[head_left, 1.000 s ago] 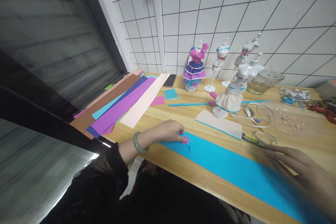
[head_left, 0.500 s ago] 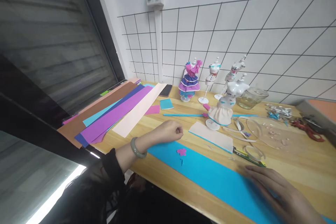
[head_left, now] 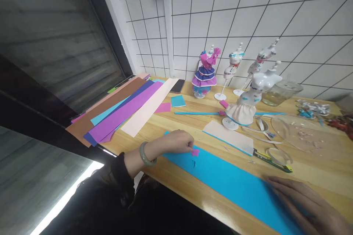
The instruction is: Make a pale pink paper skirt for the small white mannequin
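A long blue strip of crepe-like paper (head_left: 234, 180) lies along the front of the wooden table. My left hand (head_left: 178, 141), with a bangle at its wrist, is closed, and its fingertips pinch the edge of a small pink paper flower (head_left: 195, 152) on the strip. Just below the flower are tiny blue scraps (head_left: 194, 163). Over the strip's right part rests my right hand (head_left: 309, 203), slightly blurred, its fingers stretched out and holding nothing.
Long coloured paper strips (head_left: 124, 114) lie at the left. A mini dress form (head_left: 257, 84) in a cream skirt stands behind a cream piece (head_left: 228, 137). Nearby are a green-yellow cutter (head_left: 271, 160), loose ribbon (head_left: 261, 128), a glass jar (head_left: 281, 91) and a ruffled-dress form (head_left: 204, 75).
My left hand has moved down to the pink flower and its fingertips now meet it. My right hand stays at the strip's right part. The view has tilted down slightly.
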The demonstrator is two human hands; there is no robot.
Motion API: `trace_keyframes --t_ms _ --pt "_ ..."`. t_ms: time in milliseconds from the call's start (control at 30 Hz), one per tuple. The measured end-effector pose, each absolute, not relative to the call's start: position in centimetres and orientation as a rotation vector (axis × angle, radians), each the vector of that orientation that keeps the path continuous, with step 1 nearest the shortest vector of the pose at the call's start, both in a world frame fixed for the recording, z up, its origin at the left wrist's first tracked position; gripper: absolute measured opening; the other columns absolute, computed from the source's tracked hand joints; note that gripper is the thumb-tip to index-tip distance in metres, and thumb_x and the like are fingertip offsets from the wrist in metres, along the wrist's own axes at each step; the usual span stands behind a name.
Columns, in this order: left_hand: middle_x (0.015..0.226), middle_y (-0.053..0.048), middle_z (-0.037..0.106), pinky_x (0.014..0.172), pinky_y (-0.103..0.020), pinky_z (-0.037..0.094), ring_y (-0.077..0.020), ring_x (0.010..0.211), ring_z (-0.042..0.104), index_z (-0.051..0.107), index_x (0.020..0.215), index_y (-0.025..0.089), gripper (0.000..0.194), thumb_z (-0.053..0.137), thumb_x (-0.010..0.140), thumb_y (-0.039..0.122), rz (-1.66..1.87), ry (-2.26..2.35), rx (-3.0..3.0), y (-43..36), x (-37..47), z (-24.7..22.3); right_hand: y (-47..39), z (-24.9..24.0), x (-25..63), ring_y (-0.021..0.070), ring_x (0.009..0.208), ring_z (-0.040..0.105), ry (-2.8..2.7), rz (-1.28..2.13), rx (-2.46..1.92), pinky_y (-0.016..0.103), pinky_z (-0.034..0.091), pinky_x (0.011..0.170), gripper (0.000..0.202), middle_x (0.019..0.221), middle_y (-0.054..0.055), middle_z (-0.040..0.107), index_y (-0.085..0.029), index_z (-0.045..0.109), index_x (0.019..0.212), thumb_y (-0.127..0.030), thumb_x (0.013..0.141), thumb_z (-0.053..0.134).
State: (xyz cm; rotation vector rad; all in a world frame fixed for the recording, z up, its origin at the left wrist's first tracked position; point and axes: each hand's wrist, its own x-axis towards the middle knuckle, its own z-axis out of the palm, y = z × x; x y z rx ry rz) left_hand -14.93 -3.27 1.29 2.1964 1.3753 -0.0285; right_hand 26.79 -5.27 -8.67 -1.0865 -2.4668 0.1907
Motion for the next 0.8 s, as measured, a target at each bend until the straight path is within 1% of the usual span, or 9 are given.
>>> trace_keyframes --t_ms 33,67,167,300,433,500,667,733,800 --pt "0.068 -0.002 0.062 0.058 -0.027 0.031 -0.0134 0.063 0.051 0.055 0.061 0.018 0.024 0.058 0.084 0.023 -0.009 1.352 2.21 -3.3 -15.0 1.0 -5.3 -8.3 26.3 0.0276 0.105 0.072 -2.451 0.173 -1.088 0.045 0.063 0.088 0.036 0.122 0.001 0.072 -0.039 0.069 0.122 -0.034 0.093 0.049" --pt "0.064 -0.001 0.058 0.057 -0.027 0.03 -0.0125 0.06 0.049 0.052 0.058 0.018 0.025 0.057 0.082 0.019 0.012 1.321 2.219 -3.2 -15.0 0.9 -5.4 -7.8 25.7 0.0276 0.102 0.073 -2.433 0.15 -1.058 0.045 0.063 0.088 0.034 0.119 0.001 0.073 -0.038 0.07 0.119 -0.034 0.093 0.048" --pt "0.059 0.001 0.053 0.056 -0.026 0.03 -0.0107 0.057 0.045 0.05 0.057 0.017 0.024 0.057 0.08 0.016 0.104 1.245 2.175 -2.8 -15.3 1.1 -5.5 -6.4 24.2 0.0264 0.096 0.074 -2.419 0.112 -0.997 0.042 0.064 0.083 0.031 0.113 0.002 0.075 -0.035 0.072 0.114 -0.035 0.093 0.049" --pt "0.062 0.001 0.055 0.054 -0.025 0.03 -0.0104 0.057 0.045 0.058 0.065 0.017 0.02 0.055 0.084 0.025 0.267 1.246 2.068 -1.2 -15.9 2.0 -5.3 -5.7 23.5 0.0246 0.094 0.075 -2.418 0.075 -0.964 0.038 0.064 0.081 0.03 0.111 0.002 0.076 -0.031 0.073 0.112 -0.034 0.093 0.05" --pt "0.06 0.0 0.053 0.054 -0.028 0.027 -0.0113 0.054 0.041 0.061 0.067 0.016 0.032 0.052 0.089 0.037 0.436 1.428 2.128 2.2 -15.7 2.2 -5.1 -5.9 23.6 0.0245 0.094 0.075 -2.436 0.04 -0.967 0.038 0.064 0.081 0.03 0.11 0.003 0.076 -0.03 0.073 0.111 -0.036 0.093 0.05" --pt "0.062 -0.002 0.056 0.057 -0.028 0.03 -0.0124 0.056 0.043 0.062 0.067 0.015 0.035 0.051 0.09 0.039 0.492 1.511 2.231 4.2 -15.1 1.9 -5.1 -6.0 23.7 0.0247 0.094 0.075 -2.443 0.036 -0.985 0.038 0.064 0.081 0.03 0.11 0.003 0.076 -0.03 0.073 0.112 -0.036 0.094 0.05" --pt "0.08 -0.007 0.068 0.064 -0.028 0.037 -0.0162 0.07 0.056 0.066 0.077 0.013 0.027 0.048 0.092 0.026 0.503 1.522 2.314 8.1 -13.7 0.5 -5.4 -5.9 24.2 0.0253 0.092 0.076 -2.426 0.06 -0.997 0.038 0.065 0.079 0.028 0.107 0.002 0.077 -0.032 0.072 0.111 -0.036 0.093 0.05" --pt "0.083 -0.01 0.07 0.069 -0.029 0.041 -0.0185 0.075 0.059 0.067 0.078 0.012 0.029 0.045 0.093 0.023 0.48 1.515 2.344 8.9 -13.4 -0.1 -5.5 -6.0 24.7 0.0248 0.09 0.076 -2.424 0.049 -0.999 0.039 0.065 0.079 0.029 0.107 0.0 0.077 -0.034 0.069 0.113 -0.034 0.094 0.048" --pt "0.091 -0.013 0.071 0.075 -0.031 0.043 -0.0211 0.084 0.062 0.069 0.084 0.011 0.031 0.041 0.094 0.02 0.459 1.512 2.374 9.3 -13.4 -0.4 -5.6 -6.2 25.2 0.0245 0.092 0.076 -2.436 0.035 -1.024 0.04 0.064 0.08 0.03 0.109 0.0 0.076 -0.036 0.066 0.118 -0.033 0.094 0.048"
